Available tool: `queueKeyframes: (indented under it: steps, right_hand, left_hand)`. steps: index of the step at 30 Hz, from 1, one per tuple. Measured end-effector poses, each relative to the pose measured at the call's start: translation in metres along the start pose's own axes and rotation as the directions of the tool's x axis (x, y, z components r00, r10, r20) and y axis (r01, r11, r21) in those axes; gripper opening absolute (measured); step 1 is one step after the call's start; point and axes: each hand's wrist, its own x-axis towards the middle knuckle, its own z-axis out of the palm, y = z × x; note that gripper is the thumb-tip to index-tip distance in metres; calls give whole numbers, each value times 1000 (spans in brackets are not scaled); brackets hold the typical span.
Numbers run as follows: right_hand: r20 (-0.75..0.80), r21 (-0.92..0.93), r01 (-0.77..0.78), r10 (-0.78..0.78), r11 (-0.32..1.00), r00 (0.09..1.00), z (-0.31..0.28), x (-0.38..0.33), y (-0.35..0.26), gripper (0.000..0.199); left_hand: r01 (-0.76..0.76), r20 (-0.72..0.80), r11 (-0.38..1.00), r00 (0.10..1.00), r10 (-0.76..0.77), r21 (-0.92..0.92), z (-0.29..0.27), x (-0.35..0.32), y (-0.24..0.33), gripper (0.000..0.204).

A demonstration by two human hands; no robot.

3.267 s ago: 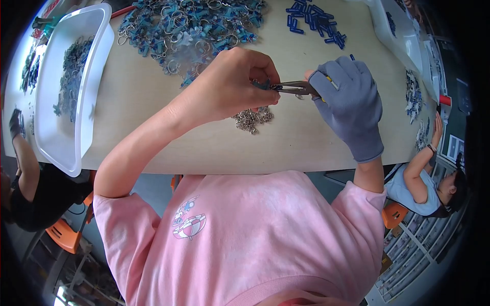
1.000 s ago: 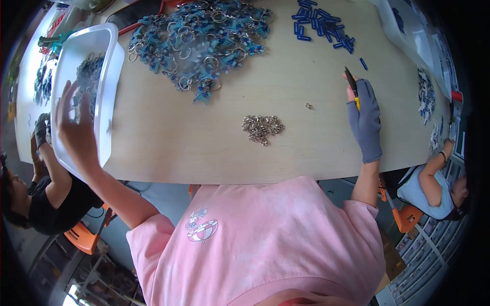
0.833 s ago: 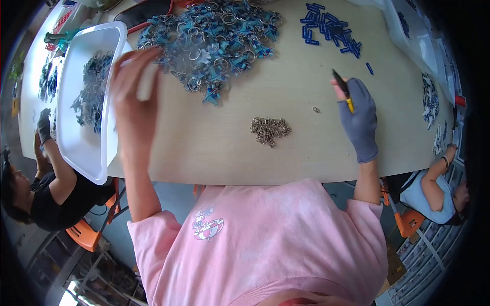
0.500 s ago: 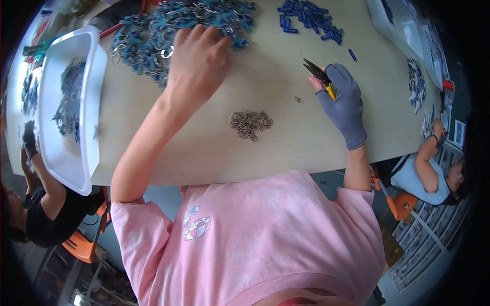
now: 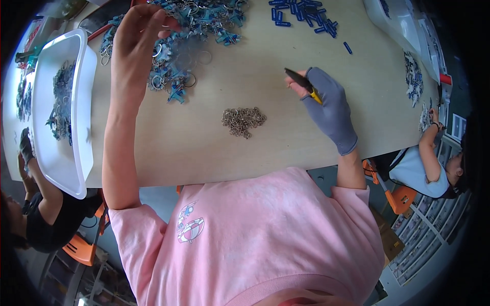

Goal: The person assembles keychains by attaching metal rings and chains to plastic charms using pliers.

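Note:
My bare left hand (image 5: 133, 38) is raised over the near left side of a pile of key rings with blue-green pendants (image 5: 209, 18). Its fingers are curled and partly smeared; whether they hold anything is unclear. Beside them a key ring with a pendant (image 5: 188, 53) is blurred by motion. In a grey fingerless glove, my right hand (image 5: 326, 99) grips pliers (image 5: 302, 84) with black jaws and yellow handles, just above the table. The jaws look nearly together; I cannot see anything between them. Between my arms lies a small heap of metal links (image 5: 244, 121).
Several blue oblong pieces (image 5: 306, 14) are scattered at the far side, with one apart (image 5: 347, 48). A white tub (image 5: 84, 127) of key rings stands left. Co-workers sit at both table ends, a gloved hand (image 5: 26, 145) left and a bare hand (image 5: 434, 116) right.
My left hand has lifted off the pile and moved left; a key ring there is now in motion. The pliers have turned and shifted left. The lone small metal link near them no longer shows.

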Motion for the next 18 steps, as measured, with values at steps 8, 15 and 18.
queueKeyframes:
  steps: [8, 15, 18]
  right_hand:
    - [-56, 247, -212, 232, 946, 971, -25, 6, 12, 19]
    - [-93, 107, -152, 162, 983, 982, -21, -17, 28, 17]
    - [-91, 36, -82, 85, 996, 992, -10, -15, 25, 24]
  left_hand:
    - [103, 38, 985, 994, -99, -136, -2, 0, 12, 21]
    - [101, 177, 919, 984, -35, -381, 15, -5, 37, 23]
    - [182, 190, 865, 976, -103, -467, 22, -9, 43, 23]
